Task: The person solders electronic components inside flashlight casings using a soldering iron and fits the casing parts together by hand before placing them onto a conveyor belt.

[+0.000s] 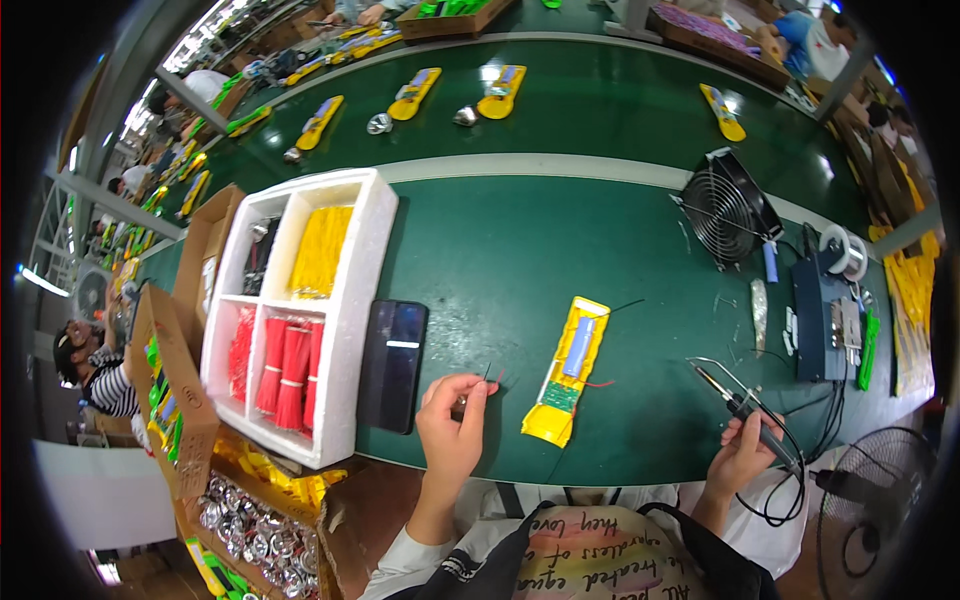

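Observation:
My left hand (455, 415) is closed in a pinch, left of the yellow housing. Between its fingertips is a small part with a thin red and a dark wire sticking out, mostly hidden by the fingers. A soldering iron (735, 405) with a bent metal feed tube is gripped in my right hand (742, 455), its tip pointing up and left, apart from the housing. The open yellow plastic housing (550, 425) lies tilted between my hands. Inside it sit a blue cylindrical battery (579, 346) and a green circuit board (559, 398), with red and black wires trailing out.
Left stands a white foam box (375, 250) of sorted wires, beside a dark phone (393, 365). Behind right is a black fan (728, 212), near a blue soldering station (822, 310) and solder spool (843, 252). Yellow housings (502, 92) lie on the green belt beyond.

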